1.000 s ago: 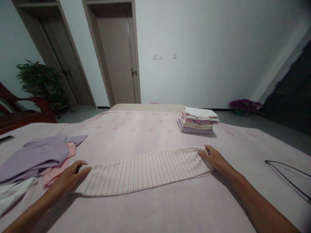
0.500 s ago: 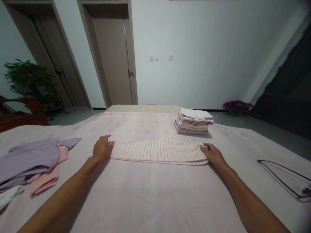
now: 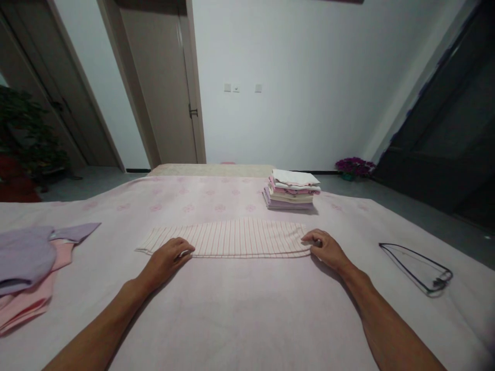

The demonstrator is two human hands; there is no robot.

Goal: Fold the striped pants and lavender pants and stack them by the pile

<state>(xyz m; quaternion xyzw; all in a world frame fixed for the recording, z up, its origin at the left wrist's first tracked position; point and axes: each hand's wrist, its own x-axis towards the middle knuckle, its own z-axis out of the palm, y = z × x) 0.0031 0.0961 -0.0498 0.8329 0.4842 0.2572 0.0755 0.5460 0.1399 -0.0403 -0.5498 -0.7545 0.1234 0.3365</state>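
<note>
Pink bedspread (image 3: pixel 240 314): left hand (image 3: pixel 167 260) open on striped folded cloth (image 3: pixel 232 238), right hand (image 3: pixel 327 248) curled at its end, grip unclear.

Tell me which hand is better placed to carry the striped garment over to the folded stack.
Probably the right: the right hand rests on the end of the pink-striped garment nearer the folded clothes stack. The left hand sits farther from the stack, at the garment's other end.

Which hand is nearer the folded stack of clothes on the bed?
Right. The right hand lies in front of the folded stack and slightly to its right; the left hand is farther away, in front of the stack and well to its left.
</note>
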